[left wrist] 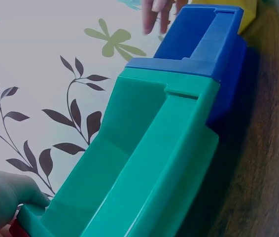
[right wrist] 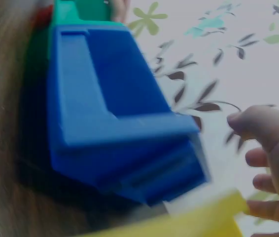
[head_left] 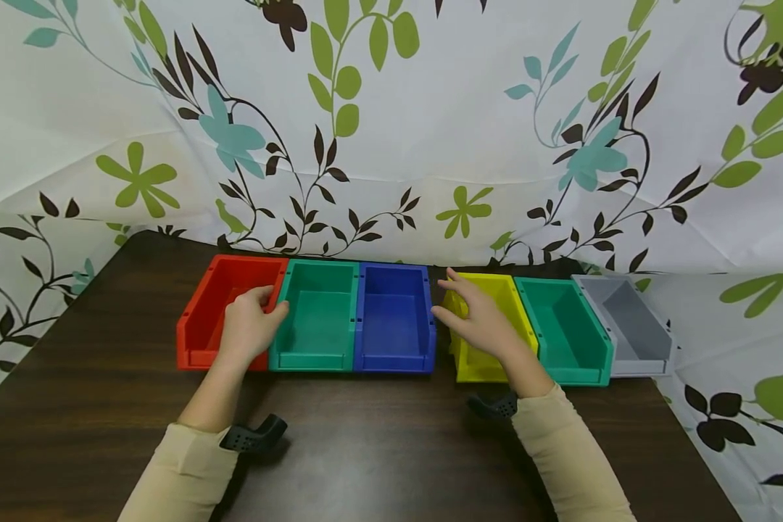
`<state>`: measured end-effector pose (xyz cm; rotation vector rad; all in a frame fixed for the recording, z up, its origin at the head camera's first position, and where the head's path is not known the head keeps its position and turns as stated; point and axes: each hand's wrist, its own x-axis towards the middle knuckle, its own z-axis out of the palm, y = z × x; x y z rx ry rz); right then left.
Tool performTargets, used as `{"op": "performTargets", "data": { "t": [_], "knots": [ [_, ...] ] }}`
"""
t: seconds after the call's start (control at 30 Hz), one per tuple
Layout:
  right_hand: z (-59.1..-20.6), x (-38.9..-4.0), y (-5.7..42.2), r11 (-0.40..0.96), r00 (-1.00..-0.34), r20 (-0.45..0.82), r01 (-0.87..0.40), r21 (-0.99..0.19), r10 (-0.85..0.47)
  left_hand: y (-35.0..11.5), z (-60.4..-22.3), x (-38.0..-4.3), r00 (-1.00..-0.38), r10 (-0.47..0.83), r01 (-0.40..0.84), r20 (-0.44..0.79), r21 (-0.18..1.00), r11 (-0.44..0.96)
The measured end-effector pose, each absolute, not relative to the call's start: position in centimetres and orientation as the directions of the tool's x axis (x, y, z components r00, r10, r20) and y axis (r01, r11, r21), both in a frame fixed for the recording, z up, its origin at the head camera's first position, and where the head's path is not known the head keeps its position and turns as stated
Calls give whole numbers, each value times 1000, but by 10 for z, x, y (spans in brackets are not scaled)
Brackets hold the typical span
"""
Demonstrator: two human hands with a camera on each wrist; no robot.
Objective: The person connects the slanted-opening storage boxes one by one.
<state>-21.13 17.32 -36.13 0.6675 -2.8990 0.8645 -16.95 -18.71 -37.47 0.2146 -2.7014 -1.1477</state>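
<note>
A red bin (head_left: 196, 326), a green bin (head_left: 316, 362) and a blue bin (head_left: 394, 362) stand side by side on the left. My left hand (head_left: 248, 322) pinches the adjoining walls of the red and green bins, its thumb on the green side. Its fingertips are partly hidden in the left wrist view. My right hand (head_left: 483, 322) hovers over the left side of the yellow bin (head_left: 483, 373), thumb and fingers spread and pointing at the blue bin. A gap separates blue from yellow. Touching the yellow one is a second green bin (head_left: 574, 377), then a grey bin (head_left: 639, 366).
The bins line the back of a dark wood table (head_left: 352, 442). Behind them hangs a white cloth (head_left: 431, 109) with leaf and flower prints. Black wrist devices (head_left: 254, 435) sit on both forearms over beige sleeves.
</note>
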Motion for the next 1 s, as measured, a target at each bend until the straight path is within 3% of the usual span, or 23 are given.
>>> {"op": "performTargets", "data": {
  "t": [0.43, 0.8, 1.0],
  "knots": [
    [-355, -213, 219, 836, -975, 196, -196, -513, -109, -198, -369, -167, -967, -234, -94, 102, 711, 697],
    [-344, -210, 228, 783, -983, 182, -133, -608, -25, -211, -364, -167, -962, -270, -161, 48, 697, 698],
    [-335, -208, 234, 648, -995, 98, -53, -760, 34, -218, -363, -168, -955, -297, -217, 1, 678, 702]
  ]
}}
